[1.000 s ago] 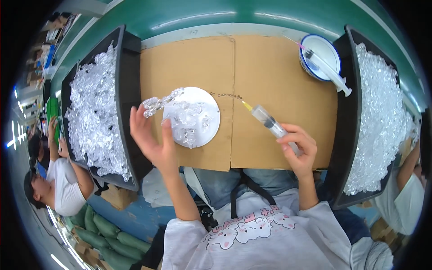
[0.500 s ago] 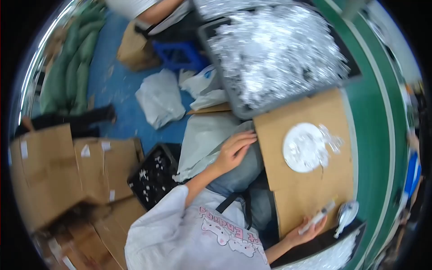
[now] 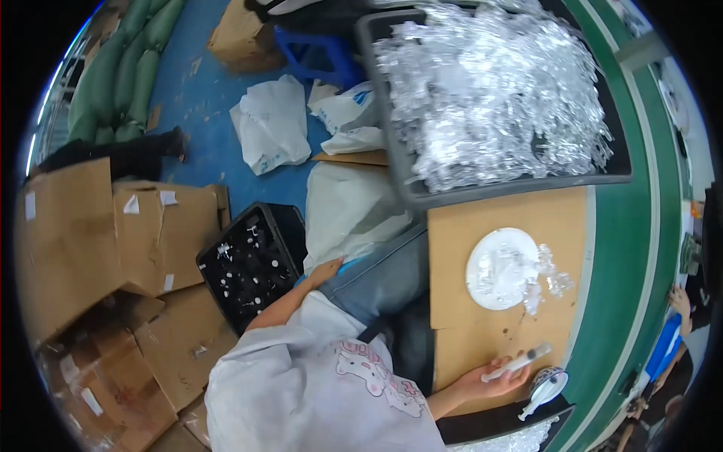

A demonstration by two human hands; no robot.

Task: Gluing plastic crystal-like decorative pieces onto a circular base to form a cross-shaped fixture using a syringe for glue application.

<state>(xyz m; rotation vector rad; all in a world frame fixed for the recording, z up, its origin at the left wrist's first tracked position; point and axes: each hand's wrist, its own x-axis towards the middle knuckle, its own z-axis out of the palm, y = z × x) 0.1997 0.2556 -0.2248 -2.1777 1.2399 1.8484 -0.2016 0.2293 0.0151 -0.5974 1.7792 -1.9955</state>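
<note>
In my right hand (image 3: 493, 383), above the near part of the cardboard sheet (image 3: 467, 348), a clear syringe (image 3: 518, 363) is held between the fingers. Beside that hand is a small round bowl (image 3: 548, 381) with another white syringe-like piece across it. Further up the sheet sits a white round plate (image 3: 482, 290), with small clear plastic pieces (image 3: 506, 270) on it and spilling over its right side. My left hand (image 3: 327, 272) is down by my thigh, at the lower edge of a pale plastic bag (image 3: 350, 203); its fingers are too small and partly hidden to read.
A large grey tub (image 3: 520, 184) heaped with clear plastic parts stands at the far end of the cardboard. A black crate (image 3: 290, 226) with small white pieces stands at left, near cardboard boxes (image 3: 68, 241). A green belt (image 3: 606, 301) runs along the right; another tray (image 3: 482, 433) lies near me.
My left hand has moved from beside the cardboard's edge back to the bag near my thigh. The right hand still holds the syringe. The whole view has shifted slightly.
</note>
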